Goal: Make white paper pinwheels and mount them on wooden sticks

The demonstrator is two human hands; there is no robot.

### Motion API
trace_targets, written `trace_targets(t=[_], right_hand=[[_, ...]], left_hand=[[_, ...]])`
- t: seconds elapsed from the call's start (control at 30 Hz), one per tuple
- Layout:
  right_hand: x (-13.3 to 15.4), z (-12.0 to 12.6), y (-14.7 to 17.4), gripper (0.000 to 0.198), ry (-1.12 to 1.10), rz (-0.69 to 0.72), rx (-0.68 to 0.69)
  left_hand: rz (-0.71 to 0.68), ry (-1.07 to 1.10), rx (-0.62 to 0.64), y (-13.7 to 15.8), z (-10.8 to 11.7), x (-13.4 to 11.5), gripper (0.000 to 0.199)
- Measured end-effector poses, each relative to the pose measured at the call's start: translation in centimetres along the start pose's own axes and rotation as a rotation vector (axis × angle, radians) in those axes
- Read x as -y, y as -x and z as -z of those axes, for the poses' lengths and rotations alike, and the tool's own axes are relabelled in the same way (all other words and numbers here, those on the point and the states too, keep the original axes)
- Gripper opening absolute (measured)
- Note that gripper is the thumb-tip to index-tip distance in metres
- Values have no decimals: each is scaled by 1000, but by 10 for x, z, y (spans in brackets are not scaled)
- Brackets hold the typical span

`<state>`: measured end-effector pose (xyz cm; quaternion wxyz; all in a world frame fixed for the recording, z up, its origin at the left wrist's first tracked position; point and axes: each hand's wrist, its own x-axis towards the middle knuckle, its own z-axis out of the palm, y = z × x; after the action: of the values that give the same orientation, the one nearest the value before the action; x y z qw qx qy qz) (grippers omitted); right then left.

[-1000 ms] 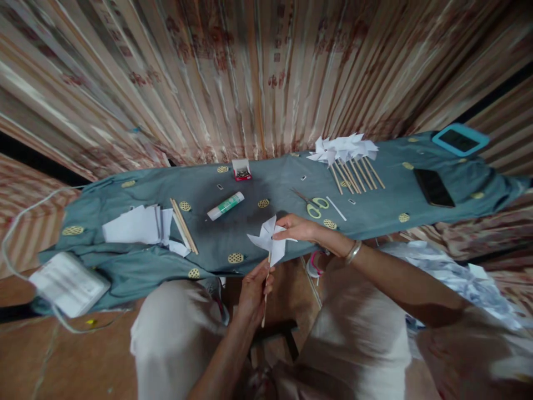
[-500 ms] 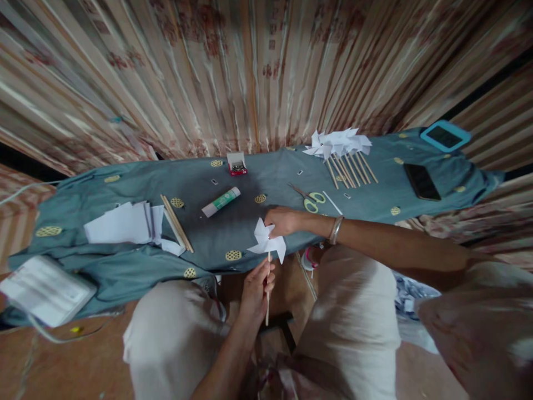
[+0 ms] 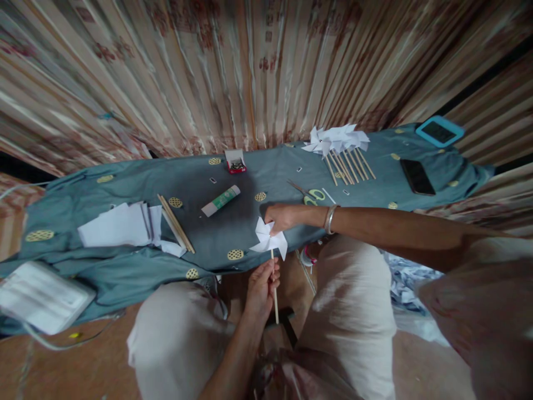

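A white paper pinwheel [image 3: 263, 232] stands on a thin wooden stick [image 3: 276, 306], just over the near edge of the cloth-covered table. My left hand [image 3: 261, 286] is closed around the stick below the blades. Over the pinwheel's upper right side, my right hand [image 3: 283, 216] has its fingers curled down, with the fingertips at the centre of the blades. These fingertips are partly hidden. Beyond the right hand lie scissors [image 3: 314, 195] with green handles. A glue stick [image 3: 221, 201] rests to the left of the hands.
Finished pinwheels [image 3: 339, 140] lie in a row at the back right. A small red box of pins [image 3: 236, 162], loose sticks [image 3: 177, 225], stacked paper [image 3: 119, 225], a phone [image 3: 417, 176], a blue-framed device [image 3: 440, 131] and a white box [image 3: 45, 297] are on the cloth [image 3: 137, 175].
The pinwheel's blades sit at a slightly different angle, and the stick's lower end has swung right. My left hand has shifted slightly right. The view has tilted a little.
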<state>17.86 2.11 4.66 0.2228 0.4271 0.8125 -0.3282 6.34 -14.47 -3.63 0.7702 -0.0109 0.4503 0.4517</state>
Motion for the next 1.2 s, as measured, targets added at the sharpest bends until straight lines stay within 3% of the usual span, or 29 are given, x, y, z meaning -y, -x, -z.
trace_targets(t=[0.43,0.97,1.2], right_hand=[[16,9,2,21,53,-93,81],[-17,-10,-16,16,-68,-46,41],[-8,-10,-12,12,-49,-68,6]], left_hand=[[-9,-21,-8,0,-2,2,44],[11,-2,12,-2,0,8,48],[-13,10,19,0,0,8,51]])
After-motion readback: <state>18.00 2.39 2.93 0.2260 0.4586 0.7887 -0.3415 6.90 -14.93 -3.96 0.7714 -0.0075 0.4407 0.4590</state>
